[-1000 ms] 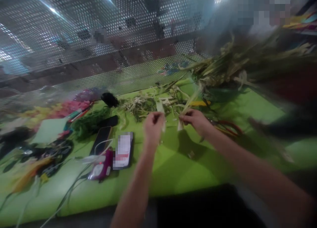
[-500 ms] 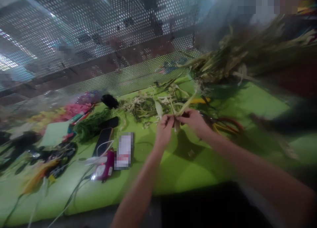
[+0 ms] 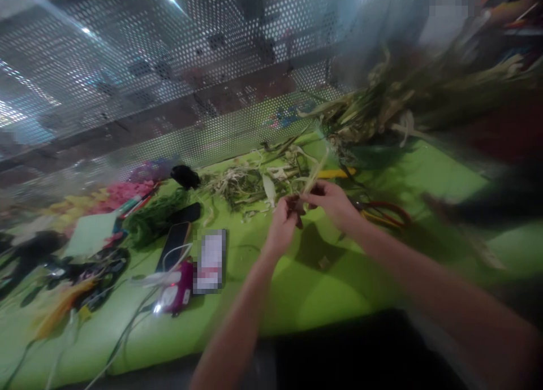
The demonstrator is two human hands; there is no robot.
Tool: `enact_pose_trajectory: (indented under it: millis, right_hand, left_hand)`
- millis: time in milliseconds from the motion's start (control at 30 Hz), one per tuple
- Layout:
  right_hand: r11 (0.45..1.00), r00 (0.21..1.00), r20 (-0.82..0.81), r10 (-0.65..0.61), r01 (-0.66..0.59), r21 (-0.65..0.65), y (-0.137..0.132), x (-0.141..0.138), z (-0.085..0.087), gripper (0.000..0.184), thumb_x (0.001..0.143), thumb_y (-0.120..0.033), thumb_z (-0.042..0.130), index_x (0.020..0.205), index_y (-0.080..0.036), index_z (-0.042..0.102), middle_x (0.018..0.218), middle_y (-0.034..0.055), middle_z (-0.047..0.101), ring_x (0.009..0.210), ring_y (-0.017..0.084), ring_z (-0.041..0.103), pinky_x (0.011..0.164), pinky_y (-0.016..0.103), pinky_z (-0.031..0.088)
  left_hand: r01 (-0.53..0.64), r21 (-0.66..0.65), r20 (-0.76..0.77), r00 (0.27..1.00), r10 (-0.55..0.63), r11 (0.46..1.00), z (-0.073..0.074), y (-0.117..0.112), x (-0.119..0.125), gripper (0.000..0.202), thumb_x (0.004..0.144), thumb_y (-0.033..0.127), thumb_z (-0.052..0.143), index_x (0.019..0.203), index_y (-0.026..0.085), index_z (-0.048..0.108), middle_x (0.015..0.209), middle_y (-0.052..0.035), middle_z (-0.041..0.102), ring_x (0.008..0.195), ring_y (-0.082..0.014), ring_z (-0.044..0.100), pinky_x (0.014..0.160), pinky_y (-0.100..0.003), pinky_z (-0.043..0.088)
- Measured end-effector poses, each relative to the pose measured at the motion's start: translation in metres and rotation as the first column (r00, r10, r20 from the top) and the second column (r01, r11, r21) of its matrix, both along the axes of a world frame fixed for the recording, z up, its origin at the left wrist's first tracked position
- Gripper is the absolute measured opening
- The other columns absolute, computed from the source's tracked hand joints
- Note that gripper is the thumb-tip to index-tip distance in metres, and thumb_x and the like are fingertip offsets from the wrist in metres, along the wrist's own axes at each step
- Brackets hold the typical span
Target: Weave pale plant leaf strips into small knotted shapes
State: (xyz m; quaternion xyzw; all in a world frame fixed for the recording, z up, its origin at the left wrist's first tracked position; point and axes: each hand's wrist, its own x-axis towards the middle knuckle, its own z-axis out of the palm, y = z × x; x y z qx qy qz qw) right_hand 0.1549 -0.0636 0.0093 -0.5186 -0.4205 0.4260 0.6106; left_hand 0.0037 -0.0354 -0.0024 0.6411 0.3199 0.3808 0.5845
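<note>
I see both hands meeting just above the middle of the frame, over the bright green table (image 3: 339, 288). My left hand (image 3: 282, 223) has its fingers bunched together, pinching the dark lower end of a pale green plant stalk (image 3: 317, 168). My right hand (image 3: 335, 200) pinches the same stalk just above, and the stalk slants up and to the right from there. Behind the hands lies a loose heap of cut stems and husks (image 3: 241, 183). Red-handled cutters (image 3: 388, 212) lie right of the right hand. A black phone (image 3: 173, 240) and a magenta power bank (image 3: 176, 291) lie at centre left, well apart from the hands.
</note>
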Motion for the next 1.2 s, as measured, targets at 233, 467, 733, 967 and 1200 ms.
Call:
enact_pose_trajectory:
  millis: [233,467,733,967,1200]
  right_hand:
    - [0.999,0.999,-0.029,0.014,-0.013,0.041,-0.001,-0.003,-0.006,0.028,0.064,-0.038,0.078,0.071,-0.019,0.058,0.061,-0.0027,0.059,0.057,0.012,0.054,0.060,0.028,0.048]
    - [0.997,0.996,0.048,-0.075,0.075,0.001,-0.001,-0.003,0.004,0.032,0.063,-0.044,0.077,0.071,-0.019,0.059,0.061,-0.0009,0.059,0.056,0.013,0.054,0.058,0.029,0.045]
    - [0.996,0.995,-0.046,-0.083,0.084,0.023,0.001,0.001,0.002,0.038,0.059,-0.049,0.080,0.066,-0.017,0.059,0.056,-0.0016,0.056,0.049,0.011,0.050,0.052,0.028,0.044]
    - [0.827,0.845,0.146,-0.514,0.444,0.346,0.002,0.035,0.009,0.036,0.078,-0.039,0.068,0.109,-0.021,0.058,0.100,0.0058,0.062,0.077,0.017,0.058,0.070,0.035,0.051]
    - [0.821,0.448,0.728,-0.519,0.027,0.570,-0.017,0.014,0.019,0.031,0.095,-0.032,0.050,0.125,-0.026,0.056,0.120,0.0073,0.063,0.115,0.025,0.053,0.096,0.044,0.041]
  left_hand:
    - [0.090,0.028,-0.179,0.980,-0.083,0.996,-0.007,0.005,-0.005,0.022,0.089,0.034,0.048,0.091,0.016,0.059,0.071,-0.0006,0.054,0.060,-0.0110,0.047,0.055,-0.024,0.040]
    - [0.123,0.013,-0.243,0.963,-0.116,0.992,-0.007,0.007,-0.008,0.018,0.087,0.031,0.049,0.078,0.017,0.055,0.061,0.0009,0.052,0.054,-0.0108,0.045,0.054,-0.024,0.037]
    - [0.004,0.106,-0.347,0.937,0.033,0.994,0.002,0.008,-0.011,0.036,0.092,0.046,0.043,0.081,0.016,0.060,0.061,0.0021,0.045,0.055,-0.0101,0.038,0.053,-0.023,0.029]
    - [-0.076,0.394,-0.611,0.723,0.323,0.916,0.010,0.018,-0.025,0.034,0.095,0.038,0.038,0.075,0.018,0.058,0.062,-0.0003,0.053,0.059,-0.0132,0.046,0.058,-0.025,0.026]
    - [0.043,0.484,-0.743,0.548,0.385,0.874,0.015,0.016,-0.027,0.037,0.095,0.042,0.037,0.086,0.019,0.064,0.069,-0.0058,0.063,0.060,-0.0169,0.051,0.059,-0.027,0.023]
